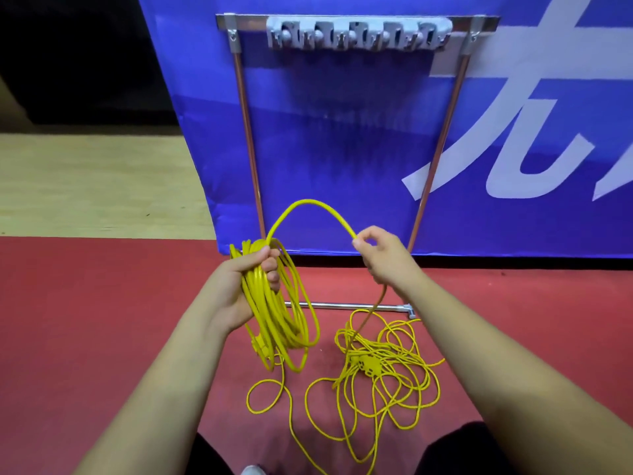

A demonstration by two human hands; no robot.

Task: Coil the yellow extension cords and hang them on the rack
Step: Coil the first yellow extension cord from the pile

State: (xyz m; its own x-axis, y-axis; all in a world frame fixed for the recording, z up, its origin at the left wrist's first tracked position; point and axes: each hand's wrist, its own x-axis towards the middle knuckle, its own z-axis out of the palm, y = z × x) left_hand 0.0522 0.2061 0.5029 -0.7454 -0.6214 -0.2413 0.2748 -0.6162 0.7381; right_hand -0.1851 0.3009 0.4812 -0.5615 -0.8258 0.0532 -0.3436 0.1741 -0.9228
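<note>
My left hand (245,282) grips a hanging coil of yellow extension cord (284,320) with several loops. From the top of the coil the cord arches up and over to my right hand (380,255), which pinches it between thumb and fingers. Below my right hand the cord drops to a loose tangled pile of yellow cord (376,375) on the red floor, with a yellow socket block in its middle. The rack (356,34), a grey strip of hooks on a metal frame, stands straight ahead with nothing hanging on it.
A blue banner (513,97) with white characters hangs behind the rack frame. The frame's lower metal bar (349,306) lies on the red floor just beyond the cord pile. Pale wooden flooring (85,186) lies at the left. My knees show at the bottom edge.
</note>
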